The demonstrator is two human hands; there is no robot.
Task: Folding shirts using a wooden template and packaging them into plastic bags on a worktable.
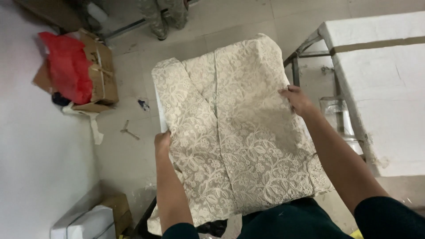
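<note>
A cream lace garment (234,132) with a floral pattern is spread out flat in front of me, over a thin white board whose edge shows at its left side. My left hand (162,142) grips the garment's left edge, fingers curled under it. My right hand (295,100) rests on the right edge, fingers pressing on the fabric. Both forearms are bare below dark green sleeves.
A cardboard box (99,73) with a red plastic bag (66,66) stands on the floor at the left. A white padded table (385,84) on a metal frame is at the right. Another person's legs (161,17) stand at the top. Boxes (95,219) lie at lower left.
</note>
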